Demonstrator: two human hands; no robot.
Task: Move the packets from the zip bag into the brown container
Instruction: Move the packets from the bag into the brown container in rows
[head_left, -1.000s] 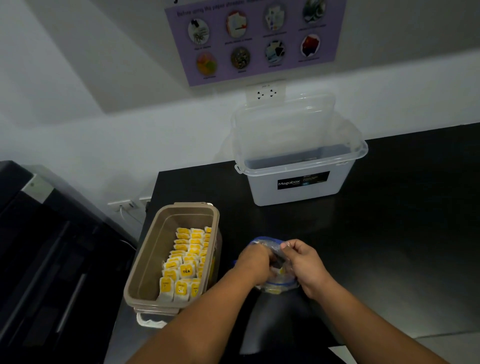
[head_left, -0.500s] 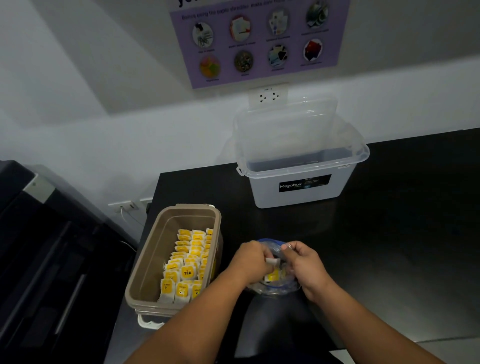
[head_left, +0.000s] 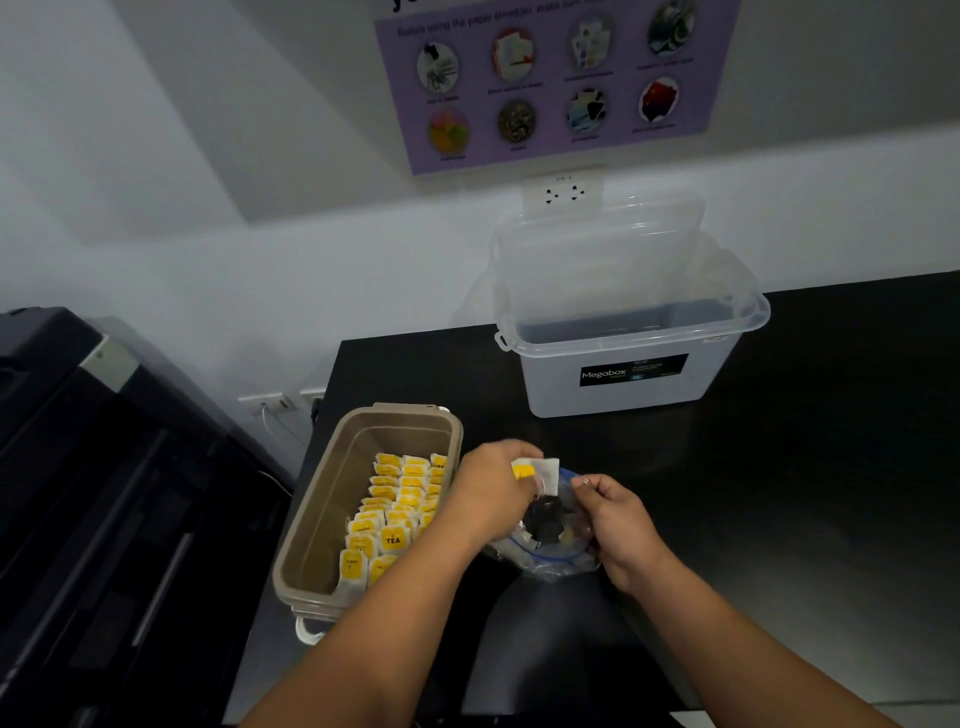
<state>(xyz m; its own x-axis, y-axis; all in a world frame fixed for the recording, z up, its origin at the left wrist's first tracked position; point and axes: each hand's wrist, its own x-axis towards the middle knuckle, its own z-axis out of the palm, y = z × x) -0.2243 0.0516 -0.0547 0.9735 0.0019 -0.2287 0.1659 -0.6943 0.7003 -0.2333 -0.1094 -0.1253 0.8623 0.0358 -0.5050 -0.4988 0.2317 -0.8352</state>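
Observation:
The brown container (head_left: 332, 499) stands at the left end of the black counter, with several yellow-and-white tea packets (head_left: 395, 525) in rows inside. Right of it lies the clear zip bag (head_left: 558, 556) with a blue seal line. My left hand (head_left: 488, 491) grips a few white and yellow packets (head_left: 537, 472) just above the bag's mouth, beside the container's right wall. My right hand (head_left: 615, 522) pinches the bag's right edge and holds it open. A little yellow shows inside the bag.
A clear Megabox tub (head_left: 628, 364) with its lid propped against the wall stands at the back of the counter (head_left: 805, 493). A black machine (head_left: 104, 493) fills the floor on the left. The counter's left edge runs just beside the brown container.
My left hand has come up out of the zip bag with packets and shifted left toward the brown container. My right hand still holds the bag's edge.

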